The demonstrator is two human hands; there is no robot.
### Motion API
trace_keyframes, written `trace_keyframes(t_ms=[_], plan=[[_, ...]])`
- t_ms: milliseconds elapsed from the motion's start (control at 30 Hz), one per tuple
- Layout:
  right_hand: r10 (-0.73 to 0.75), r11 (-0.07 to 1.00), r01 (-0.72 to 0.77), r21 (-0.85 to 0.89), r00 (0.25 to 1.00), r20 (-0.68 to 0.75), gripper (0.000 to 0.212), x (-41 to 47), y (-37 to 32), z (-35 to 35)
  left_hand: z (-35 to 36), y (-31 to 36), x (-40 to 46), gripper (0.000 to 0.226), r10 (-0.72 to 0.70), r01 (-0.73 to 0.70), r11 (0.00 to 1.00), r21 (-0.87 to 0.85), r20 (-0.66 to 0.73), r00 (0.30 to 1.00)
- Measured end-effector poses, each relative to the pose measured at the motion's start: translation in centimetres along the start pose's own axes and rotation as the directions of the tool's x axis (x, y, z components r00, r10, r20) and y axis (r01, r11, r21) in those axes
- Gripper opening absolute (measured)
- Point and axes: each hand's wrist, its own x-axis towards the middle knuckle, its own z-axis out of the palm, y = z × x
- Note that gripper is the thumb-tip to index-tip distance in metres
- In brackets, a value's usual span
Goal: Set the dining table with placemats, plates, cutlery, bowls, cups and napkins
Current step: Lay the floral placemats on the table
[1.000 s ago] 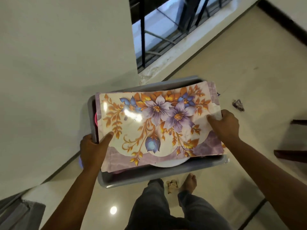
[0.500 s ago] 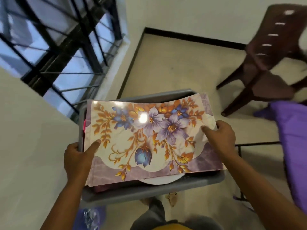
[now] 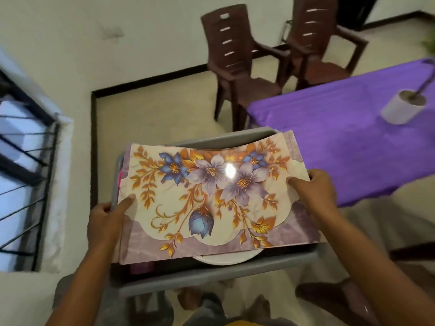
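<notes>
Purple tabletop [image 3: 341, 142] now brought into view at right; bin [image 3: 211, 276] w/ placemats [image 3: 211, 196] clamped by left grip [image 3: 106, 222] & right grip [image 3: 315, 191]; laying can be started.

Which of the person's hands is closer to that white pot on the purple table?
Right. The right hand grips the floral placemats' table-side edge, below the white pot; the left hand grips the far edge.

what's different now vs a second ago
The person carrying the grey tub has turned toward the purple-covered table, which with two brown chairs came into view. Unchanged: the left hand and right hand grip the tub's ends, thumbs on the floral placemats.
</notes>
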Motion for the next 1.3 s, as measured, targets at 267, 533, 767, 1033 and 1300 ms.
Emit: trace_keyframes(t_ms=[267, 533, 767, 1033, 1300], plan=[[0.146, 0.976, -0.107, 0.190, 0.968, -0.205, 0.013, -0.7, 9.4, -14.4, 12.3, 7.0, -7.4, 0.054, 0.172, -0.182, 0.983, 0.012, 0.282, 0.944], [0.325, 0.941, -0.243, 0.233, 0.837, -0.440, 0.012, -3.6, 17.3, -24.1, 24.1, 12.7, -12.9, 0.063, 0.246, -0.320, 0.947, 0.042, 0.547, 0.800], [0.520, 0.854, -0.378, 0.357, 0.630, -0.578, 0.019, -5.7, 23.2, -29.1, 34.2, 15.9, -17.3, 0.054, 0.284, -0.459, 0.887, 0.039, 0.738, 0.612], [0.696, 0.713, -0.481, 0.510, 0.396, -0.598, 0.012, -8.4, 28.1, -32.3, 46.5, 19.0, -23.4, 0.038, 0.244, -0.569, 0.822, 0.000, 0.903, 0.353], [0.822, 0.548, -0.491, 0.677, 0.169, -0.544, 0.013, -11.7, 33.0, -32.3, 54.5, 19.7, -29.8, 0.061, 0.146, -0.683, 0.730, 0.000, 0.977, 0.156]])
